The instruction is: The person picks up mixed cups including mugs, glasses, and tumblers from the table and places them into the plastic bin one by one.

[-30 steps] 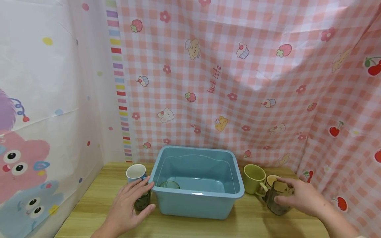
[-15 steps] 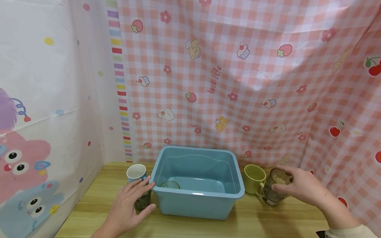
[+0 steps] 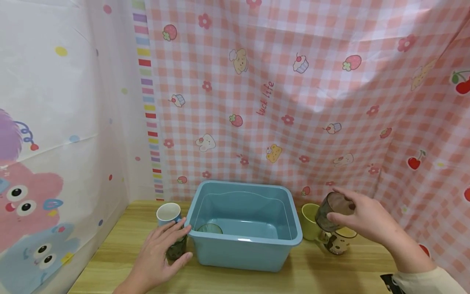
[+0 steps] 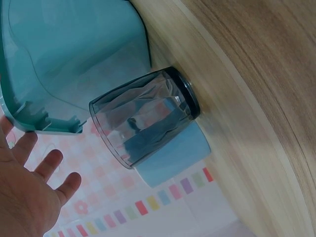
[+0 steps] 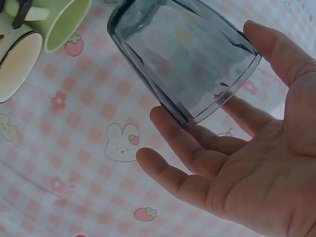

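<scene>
Right hand [image 3: 369, 218] pinches 1 tilted glass [image 3: 332, 205] near its rim; outstretched left hand [image 3: 157, 253] touches the tub [image 3: 242, 252].

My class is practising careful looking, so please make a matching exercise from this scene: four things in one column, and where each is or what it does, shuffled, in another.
Column one
1. right hand
2. left hand
3. tub
4. green mug

Column two
A. blue, with a drinking glass inside
B. stands on the table, right of the tub
C. holds a grey see-through glass
D. touches the tub's rim

Right pairs: 1-C, 2-D, 3-A, 4-B
</scene>
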`<state>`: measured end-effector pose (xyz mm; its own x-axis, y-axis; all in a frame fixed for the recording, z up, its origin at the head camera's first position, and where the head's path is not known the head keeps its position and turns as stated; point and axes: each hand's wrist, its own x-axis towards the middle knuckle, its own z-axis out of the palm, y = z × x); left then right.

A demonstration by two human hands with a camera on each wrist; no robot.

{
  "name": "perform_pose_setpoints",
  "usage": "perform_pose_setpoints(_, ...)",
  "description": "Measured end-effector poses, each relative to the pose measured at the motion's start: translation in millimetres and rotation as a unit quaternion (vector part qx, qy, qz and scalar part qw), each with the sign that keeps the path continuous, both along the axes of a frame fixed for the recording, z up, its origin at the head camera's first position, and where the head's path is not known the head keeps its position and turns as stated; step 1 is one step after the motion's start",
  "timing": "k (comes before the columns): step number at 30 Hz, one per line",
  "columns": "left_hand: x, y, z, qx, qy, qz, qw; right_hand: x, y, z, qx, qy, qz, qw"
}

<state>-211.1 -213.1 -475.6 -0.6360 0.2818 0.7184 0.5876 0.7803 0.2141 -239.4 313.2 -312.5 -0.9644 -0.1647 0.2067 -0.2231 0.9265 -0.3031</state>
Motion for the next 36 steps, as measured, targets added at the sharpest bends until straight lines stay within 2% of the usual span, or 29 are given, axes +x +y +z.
perform_pose_setpoints(14,-0.1,0,-1.2,0.003,-0.001,0.002,1.0,-3.7,-30,15.0,-0.022,0.021,0.014,0.999)
perform_pose_setpoints(21,-0.4,-1,-1.9,0.004,-0.001,0.003,1.0,-7.8,-45,17.2,-0.036,0.023,0.037,0.998)
perform_pose_setpoints(36,-1.1,-1,-2.6,0.002,-0.008,0.006,0.9999,-20.6,-80,21.1,-0.044,0.013,0.059,0.997)
